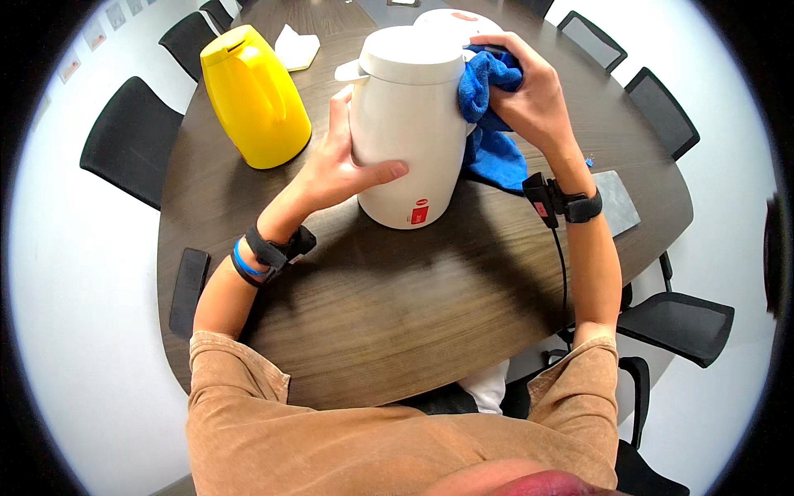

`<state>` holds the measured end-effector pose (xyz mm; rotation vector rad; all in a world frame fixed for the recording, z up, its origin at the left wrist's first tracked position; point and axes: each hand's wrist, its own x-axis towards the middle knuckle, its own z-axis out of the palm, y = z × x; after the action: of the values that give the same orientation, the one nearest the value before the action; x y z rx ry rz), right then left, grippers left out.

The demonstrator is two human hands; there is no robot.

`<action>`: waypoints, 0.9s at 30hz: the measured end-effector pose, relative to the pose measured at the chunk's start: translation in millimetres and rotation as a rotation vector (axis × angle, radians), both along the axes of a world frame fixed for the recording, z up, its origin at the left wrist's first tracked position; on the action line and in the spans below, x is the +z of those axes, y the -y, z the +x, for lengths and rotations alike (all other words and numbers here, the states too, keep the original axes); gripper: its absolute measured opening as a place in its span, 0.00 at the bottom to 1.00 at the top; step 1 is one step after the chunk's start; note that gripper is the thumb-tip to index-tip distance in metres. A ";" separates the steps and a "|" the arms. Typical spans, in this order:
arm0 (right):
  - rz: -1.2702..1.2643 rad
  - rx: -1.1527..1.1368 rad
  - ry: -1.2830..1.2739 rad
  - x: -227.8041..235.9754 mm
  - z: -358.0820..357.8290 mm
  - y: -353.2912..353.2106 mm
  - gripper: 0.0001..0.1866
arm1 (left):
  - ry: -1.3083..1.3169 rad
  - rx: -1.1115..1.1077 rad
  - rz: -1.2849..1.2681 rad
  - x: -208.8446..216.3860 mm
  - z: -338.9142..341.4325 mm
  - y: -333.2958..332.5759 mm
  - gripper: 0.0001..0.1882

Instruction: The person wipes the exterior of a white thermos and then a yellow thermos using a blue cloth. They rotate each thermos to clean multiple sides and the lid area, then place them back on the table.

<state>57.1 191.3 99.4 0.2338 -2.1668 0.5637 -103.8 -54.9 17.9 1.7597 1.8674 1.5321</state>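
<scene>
A white thermos jug (411,124) with a white lid and a small red label near its base stands upright on the wooden table. My left hand (343,169) is wrapped round its left side, with the thumb across the front. In my right hand (533,95) a blue cloth (488,87) is bunched against the jug's upper right side. Part of the cloth hangs down to the tabletop. Behind the jug, a second white lidded container (447,18) is mostly hidden.
To the left stands a yellow jug (256,99), with white paper (296,48) behind it. A dark phone-like slab (189,291) lies at the left edge of the table (372,331). A grey flat item (614,202) lies right of my forearm. Black chairs (132,136) surround the table.
</scene>
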 end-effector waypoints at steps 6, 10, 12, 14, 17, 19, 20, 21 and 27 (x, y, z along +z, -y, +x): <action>-0.302 -0.055 0.256 -65.0 -3.8 -16.6 0.19 | 0.086 -0.003 -0.020 6.6 12.1 -2.8 0.58; -0.303 -0.001 0.248 -52.3 2.3 -5.0 0.18 | 0.110 0.025 -0.042 6.7 14.4 0.9 0.58; -0.243 0.033 0.206 -35.2 3.0 -7.8 0.19 | 0.098 0.029 -0.042 7.2 11.8 -0.7 0.58; -0.131 0.073 0.109 -16.3 -3.2 -15.4 0.20 | 0.121 0.006 -0.025 5.9 10.3 0.1 0.58; -0.084 0.100 0.090 12.5 -6.3 -12.2 0.23 | 0.004 0.030 -0.036 5.3 6.4 -0.5 0.59; 0.022 0.025 0.126 21.1 -10.1 -10.9 0.26 | 0.035 0.014 -0.017 5.3 6.3 -2.1 0.58; 0.071 -0.011 0.147 21.9 -11.7 -11.3 0.27 | 0.053 0.008 -0.012 4.8 6.9 -2.2 0.58; 0.058 0.003 0.121 19.5 -12.7 -12.8 0.26 | 0.046 0.010 -0.019 5.4 7.3 -2.4 0.58; -0.020 0.019 0.057 7.3 -10.6 -7.1 0.25 | 0.044 0.020 -0.030 8.0 11.4 -1.8 0.58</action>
<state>46.5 198.4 106.7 0.2299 -2.2147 0.6096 -92.3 -53.1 25.9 1.6860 1.8821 1.5292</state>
